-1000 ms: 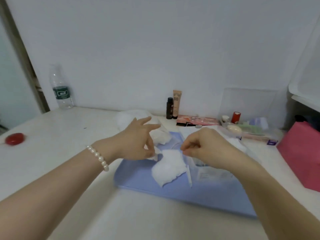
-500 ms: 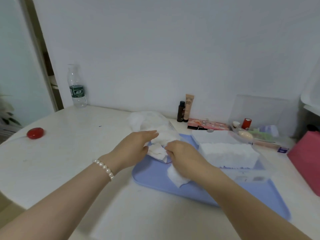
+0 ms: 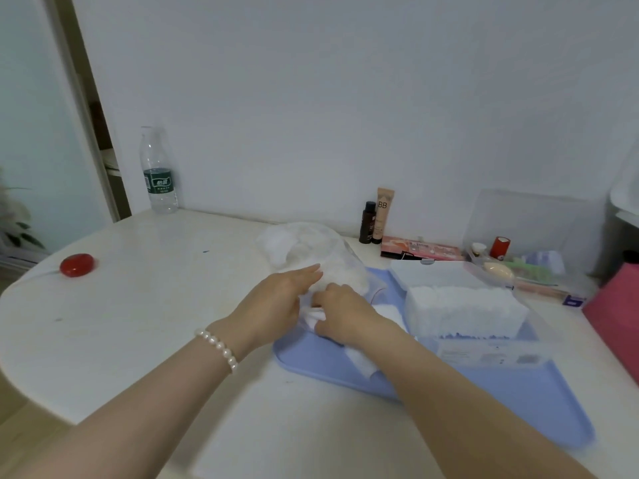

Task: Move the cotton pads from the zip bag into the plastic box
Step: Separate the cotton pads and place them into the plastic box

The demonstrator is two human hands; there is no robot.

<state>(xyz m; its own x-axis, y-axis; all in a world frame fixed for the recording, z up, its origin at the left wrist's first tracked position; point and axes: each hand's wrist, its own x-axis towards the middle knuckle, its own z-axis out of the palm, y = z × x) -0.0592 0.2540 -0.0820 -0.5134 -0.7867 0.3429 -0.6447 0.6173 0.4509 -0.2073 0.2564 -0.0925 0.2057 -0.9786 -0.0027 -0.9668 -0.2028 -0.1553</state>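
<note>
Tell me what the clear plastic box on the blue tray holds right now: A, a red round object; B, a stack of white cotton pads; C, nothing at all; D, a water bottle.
B: the clear plastic box on the blue tray shows a block of white cotton pads stacked inside it.

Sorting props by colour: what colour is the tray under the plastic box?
Light blue: the tray shows clearly in the head view.

place: home, dressing corner | cues: BB cream tube [image 3: 384,216], makeup palette [image 3: 421,251], water bottle [image 3: 158,171], white table [image 3: 145,305]
</note>
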